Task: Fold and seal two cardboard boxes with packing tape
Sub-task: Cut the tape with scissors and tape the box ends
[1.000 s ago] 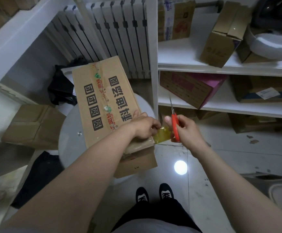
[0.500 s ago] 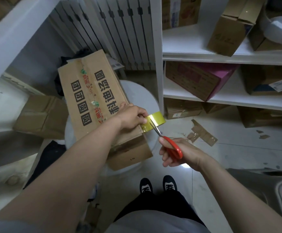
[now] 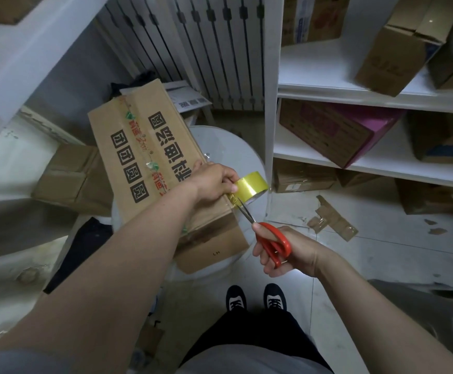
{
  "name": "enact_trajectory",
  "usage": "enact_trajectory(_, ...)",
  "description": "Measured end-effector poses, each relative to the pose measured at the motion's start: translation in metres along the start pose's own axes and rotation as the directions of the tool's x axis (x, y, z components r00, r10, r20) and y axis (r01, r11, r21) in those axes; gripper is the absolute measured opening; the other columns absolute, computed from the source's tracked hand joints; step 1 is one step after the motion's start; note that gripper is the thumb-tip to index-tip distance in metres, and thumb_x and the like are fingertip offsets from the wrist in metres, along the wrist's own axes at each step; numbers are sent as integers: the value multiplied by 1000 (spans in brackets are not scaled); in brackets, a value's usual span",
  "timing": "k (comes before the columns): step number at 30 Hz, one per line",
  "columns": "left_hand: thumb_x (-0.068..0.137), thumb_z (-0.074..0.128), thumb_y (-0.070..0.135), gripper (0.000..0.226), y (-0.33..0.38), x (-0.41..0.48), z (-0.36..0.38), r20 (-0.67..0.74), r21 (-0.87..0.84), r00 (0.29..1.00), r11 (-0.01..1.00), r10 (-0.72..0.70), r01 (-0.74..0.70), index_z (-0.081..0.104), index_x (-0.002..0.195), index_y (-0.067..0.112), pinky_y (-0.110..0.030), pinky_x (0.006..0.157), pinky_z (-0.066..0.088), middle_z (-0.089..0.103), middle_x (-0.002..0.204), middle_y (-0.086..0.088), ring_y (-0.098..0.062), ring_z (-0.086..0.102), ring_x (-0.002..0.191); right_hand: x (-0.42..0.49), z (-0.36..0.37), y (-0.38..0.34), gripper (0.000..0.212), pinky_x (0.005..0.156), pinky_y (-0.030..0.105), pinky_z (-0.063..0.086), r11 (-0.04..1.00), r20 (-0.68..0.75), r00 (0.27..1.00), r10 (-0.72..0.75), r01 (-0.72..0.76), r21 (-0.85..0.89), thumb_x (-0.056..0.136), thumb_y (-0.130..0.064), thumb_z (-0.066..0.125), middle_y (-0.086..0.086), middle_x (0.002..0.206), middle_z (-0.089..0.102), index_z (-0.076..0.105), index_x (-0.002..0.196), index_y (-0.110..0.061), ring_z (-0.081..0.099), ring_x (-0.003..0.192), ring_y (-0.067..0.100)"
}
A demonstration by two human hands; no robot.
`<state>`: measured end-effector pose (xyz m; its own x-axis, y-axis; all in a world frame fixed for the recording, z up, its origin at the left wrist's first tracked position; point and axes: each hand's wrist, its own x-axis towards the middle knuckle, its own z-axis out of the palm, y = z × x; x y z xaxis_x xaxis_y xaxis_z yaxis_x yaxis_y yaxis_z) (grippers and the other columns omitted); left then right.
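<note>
A brown cardboard box [image 3: 144,147] with black printed characters lies on a round white table [image 3: 236,152]. My left hand [image 3: 214,182] rests on the box's near right edge and grips a yellow roll of packing tape [image 3: 249,188]. A short strip of tape runs from the roll down onto the box corner. My right hand [image 3: 282,252] grips red-handled scissors [image 3: 271,238], and their blade tips touch that strip just below the roll. A second, closed box [image 3: 71,179] sits on the floor at the left.
White shelves [image 3: 354,168] on the right hold several cardboard boxes. A white radiator [image 3: 206,49] stands behind the table. Cardboard scraps [image 3: 333,220] lie on the tiled floor. My black shoes [image 3: 255,298] stand close to the table. Dark cloth [image 3: 82,249] lies at the lower left.
My right hand turned the scissors from upright to pointing at the tape and brought the blades to the strip. The left hand pulled the roll out past the box edge.
</note>
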<state>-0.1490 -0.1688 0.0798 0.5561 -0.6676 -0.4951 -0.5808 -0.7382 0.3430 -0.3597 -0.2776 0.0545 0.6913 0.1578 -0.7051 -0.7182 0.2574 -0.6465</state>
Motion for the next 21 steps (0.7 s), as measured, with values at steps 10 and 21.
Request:
enact_trajectory(10,94,59,37,18,1,6,1,5,73,1000,997,-29,28,64,112,36,-42,115,6,71,105,14,-17,41,125,4,-4,1,62,60,32,52,999,42,999,28,-29,21,79,-62,67,11,66,62,67,84,0,61,54,21)
enact_trajectory(21,96,57,37,16,1,6,0,17,71,999,997,-34,33,62,111,35,-45,117,4,72,105,13,-18,40,126,16,5,-1,63,57,31,52,998,-13,1000,-19,20,67,73,-62,67,13,69,63,67,86,0,62,56,23)
